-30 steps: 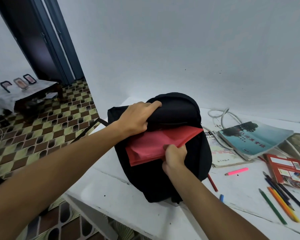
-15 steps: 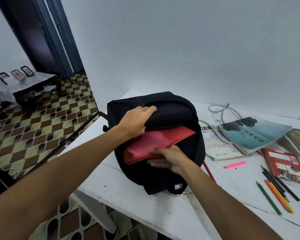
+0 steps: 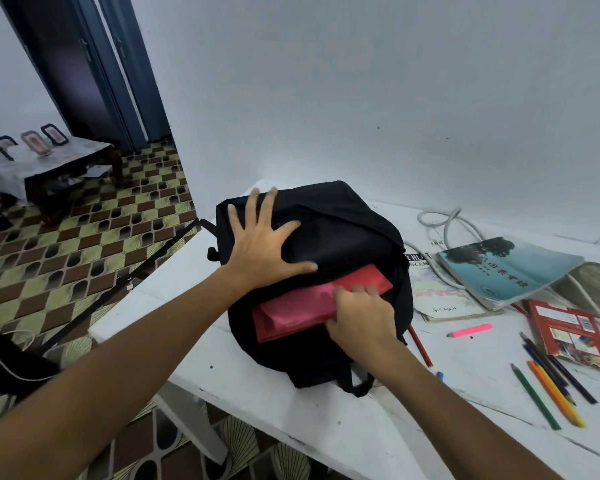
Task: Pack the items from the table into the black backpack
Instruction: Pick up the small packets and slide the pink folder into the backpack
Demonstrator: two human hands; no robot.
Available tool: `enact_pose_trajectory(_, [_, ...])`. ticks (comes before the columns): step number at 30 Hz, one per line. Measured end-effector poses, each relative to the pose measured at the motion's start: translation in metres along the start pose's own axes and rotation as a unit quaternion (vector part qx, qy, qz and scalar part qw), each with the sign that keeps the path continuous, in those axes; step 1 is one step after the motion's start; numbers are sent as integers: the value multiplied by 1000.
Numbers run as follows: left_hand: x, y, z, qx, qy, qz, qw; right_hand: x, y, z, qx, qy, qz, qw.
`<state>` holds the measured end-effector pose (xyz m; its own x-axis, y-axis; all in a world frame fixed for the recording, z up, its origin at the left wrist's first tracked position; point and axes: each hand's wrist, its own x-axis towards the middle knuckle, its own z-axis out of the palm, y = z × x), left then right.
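Observation:
The black backpack (image 3: pixel 340 233) lies on the white table (image 3: pixel 291 403) near its left corner, its opening facing me. A red folder (image 3: pixel 291 313) sticks partway out of that opening. My left hand (image 3: pixel 267 247) lies flat on the backpack's top flap with fingers spread. My right hand (image 3: pixel 361 313) is on the folder's right part, its fingers curled over the folder's top; I cannot tell whether the thumb is under it.
Right of the backpack lie a blue-green book (image 3: pixel 506 268) on a paper booklet (image 3: pixel 440 299), a red book (image 3: pixel 568 334), a pink highlighter (image 3: pixel 470 330), several coloured pencils (image 3: pixel 551 393) and a white cable (image 3: pixel 444 223). The table's edge drops to a tiled floor at left.
My left hand let go of the flap's edge and spread flat on top. My right hand moved onto the folder's top, and the folder went a little deeper into the backpack.

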<state>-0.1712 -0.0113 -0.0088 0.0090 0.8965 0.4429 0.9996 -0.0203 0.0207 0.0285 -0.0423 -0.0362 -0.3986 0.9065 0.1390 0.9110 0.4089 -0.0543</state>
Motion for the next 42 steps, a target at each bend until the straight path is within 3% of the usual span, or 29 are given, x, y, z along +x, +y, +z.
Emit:
enact_pose_trajectory(1, [2,0,-3,-31,-6,-28,999,3,2,5,-9,8,-12,1000])
enact_pose_trajectory(4, [12,2,-10,-112,-67,-99,986,11,12,26,-8,-164,-27,986])
enact_pose_trajectory(5, [15,3,-11,-130,-90,-117,980,12,15,30,-7,-188,-30,982])
enact_pose_trajectory(9, [28,5,-13,-205,-80,-137,966,14,25,25,16,-89,3,996])
enact_pose_trajectory(12, [31,7,-17,-187,-31,-155,970,13,31,26,-22,-104,30,994])
enact_pose_trajectory(14, [32,10,-20,-184,-38,-153,970,13,31,29,-39,-117,28,992])
enact_pose_trajectory(20, [24,13,-19,-227,-247,-123,934,21,24,25,-59,-113,25,992])
enact_pose_trajectory(23, [24,15,-16,-228,-263,-103,932,20,24,26,-44,-86,8,995])
enact_pose_trajectory(25, [27,18,-22,-226,-241,-88,940,20,23,26,-17,-84,-23,996])
enact_pose_trajectory(28, [33,20,-40,-173,-148,-38,973,20,18,27,20,-117,-54,991])
enact_pose_trajectory(31, [41,18,-64,-144,-60,4,988,18,14,30,-29,-111,-90,989])
enact_pose_trajectory(42, [59,13,-112,-134,137,-11,981,24,-10,32,-59,-95,-73,991])
